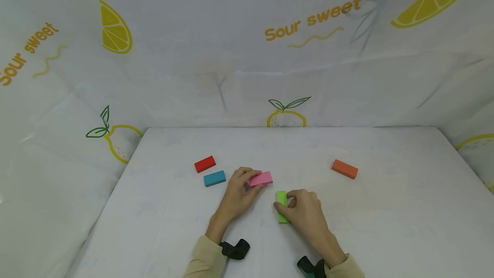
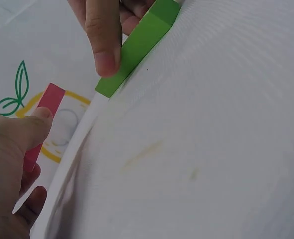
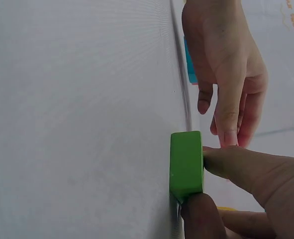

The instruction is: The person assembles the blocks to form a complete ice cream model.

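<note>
My left hand [image 1: 239, 192] pinches a pink block [image 1: 262, 178] between thumb and fingers, a little left of the table's middle. The same pink block [image 2: 51, 98] shows in the left wrist view with the thumb across its side. Nearer to me, my right hand [image 1: 305, 213] pinches a light green block [image 1: 282, 198] with thumb and fingertips on its sides. In the right wrist view the green block [image 3: 186, 164] has one end facing the camera. A blue block [image 1: 214, 178] lies just left of my left hand, and a red block [image 1: 205, 164] behind it.
An orange block [image 1: 344, 169] lies at the right on the white table [image 1: 154, 218]. Behind the table's back edge hangs a white sheet [image 1: 185, 55] printed with lemons and lettering. Dark wrist cameras sit on both wrists, below beige sleeves [image 1: 206, 256].
</note>
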{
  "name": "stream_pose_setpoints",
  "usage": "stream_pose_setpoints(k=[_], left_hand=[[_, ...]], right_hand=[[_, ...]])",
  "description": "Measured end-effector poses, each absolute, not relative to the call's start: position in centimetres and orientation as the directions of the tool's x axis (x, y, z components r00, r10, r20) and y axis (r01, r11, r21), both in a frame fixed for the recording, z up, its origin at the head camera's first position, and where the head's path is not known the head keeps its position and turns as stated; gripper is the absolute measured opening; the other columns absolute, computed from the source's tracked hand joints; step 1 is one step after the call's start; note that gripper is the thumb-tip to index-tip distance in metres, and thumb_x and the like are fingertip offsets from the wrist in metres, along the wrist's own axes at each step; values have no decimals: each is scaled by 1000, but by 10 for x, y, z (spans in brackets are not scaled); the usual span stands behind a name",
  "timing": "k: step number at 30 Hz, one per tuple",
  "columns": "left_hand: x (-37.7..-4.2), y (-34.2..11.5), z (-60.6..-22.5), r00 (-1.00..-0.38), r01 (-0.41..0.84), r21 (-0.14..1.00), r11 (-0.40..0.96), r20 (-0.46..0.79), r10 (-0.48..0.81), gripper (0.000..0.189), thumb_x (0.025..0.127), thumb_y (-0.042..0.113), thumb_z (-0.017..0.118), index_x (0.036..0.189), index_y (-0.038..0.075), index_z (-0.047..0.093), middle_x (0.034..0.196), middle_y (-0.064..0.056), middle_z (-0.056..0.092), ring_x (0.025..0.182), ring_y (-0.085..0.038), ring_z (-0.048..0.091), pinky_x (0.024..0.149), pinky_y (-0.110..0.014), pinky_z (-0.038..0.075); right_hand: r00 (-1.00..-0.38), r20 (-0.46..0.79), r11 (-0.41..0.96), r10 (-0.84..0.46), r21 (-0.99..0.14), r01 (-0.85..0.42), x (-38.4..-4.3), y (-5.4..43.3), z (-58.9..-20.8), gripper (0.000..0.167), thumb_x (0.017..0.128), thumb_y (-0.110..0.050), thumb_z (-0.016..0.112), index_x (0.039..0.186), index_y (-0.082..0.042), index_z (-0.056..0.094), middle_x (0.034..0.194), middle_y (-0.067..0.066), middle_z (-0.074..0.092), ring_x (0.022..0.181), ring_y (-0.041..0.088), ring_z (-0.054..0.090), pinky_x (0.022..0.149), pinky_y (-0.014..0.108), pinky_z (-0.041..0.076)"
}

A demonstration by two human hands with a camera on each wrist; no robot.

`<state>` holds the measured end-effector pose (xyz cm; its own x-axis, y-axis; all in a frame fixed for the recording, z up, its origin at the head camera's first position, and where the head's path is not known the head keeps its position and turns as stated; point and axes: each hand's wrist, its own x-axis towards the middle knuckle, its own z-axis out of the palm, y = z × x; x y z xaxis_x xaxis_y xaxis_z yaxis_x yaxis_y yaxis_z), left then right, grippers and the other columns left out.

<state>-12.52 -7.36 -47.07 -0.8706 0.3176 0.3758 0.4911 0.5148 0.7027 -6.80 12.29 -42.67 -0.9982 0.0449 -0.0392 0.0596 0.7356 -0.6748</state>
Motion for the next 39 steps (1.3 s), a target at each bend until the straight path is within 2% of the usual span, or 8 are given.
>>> stream_pose_setpoints(k=[12, 23, 31, 39], left_hand=[[-125, -57, -477, -854, 517, 699, 493, 387, 348, 34, 93, 20, 76, 125, 10, 71, 120, -5, 66, 107, -16, 54, 87, -28, 47], [-127, -51, -479, -859, 502, 715, 486, 346, 378, 36, 93, 20, 75, 128, 10, 70, 123, -5, 66, 117, -18, 56, 97, -33, 52], [-129, -50, -479, -862, 491, 709, 506, 311, 401, 37, 95, 22, 74, 130, 11, 69, 124, -3, 66, 118, -17, 56, 100, -33, 53], [-128, -49, -478, -858, 499, 676, 542, 298, 419, 37, 95, 24, 73, 130, 12, 69, 122, -3, 67, 117, -17, 57, 102, -33, 53]], right_hand=[[-998, -44, 723, 34, -688, 55, -67, 119, -428, 39, 78, -23, 88, 101, 6, 77, 62, 3, 70, 53, 7, 57, 47, 21, 42], [-999, -32, 711, 30, -702, 44, -67, 118, -429, 40, 78, -24, 89, 101, 6, 77, 62, 3, 70, 55, 7, 58, 49, 20, 43], [-997, -74, 704, 18, -708, 65, -70, 122, -431, 39, 80, -24, 87, 104, 5, 77, 61, 1, 69, 53, 6, 56, 48, 20, 41], [-992, -122, 655, -7, -750, 88, -70, 124, -430, 38, 82, -21, 86, 106, 6, 76, 52, -2, 65, 44, 7, 54, 45, 20, 33]])
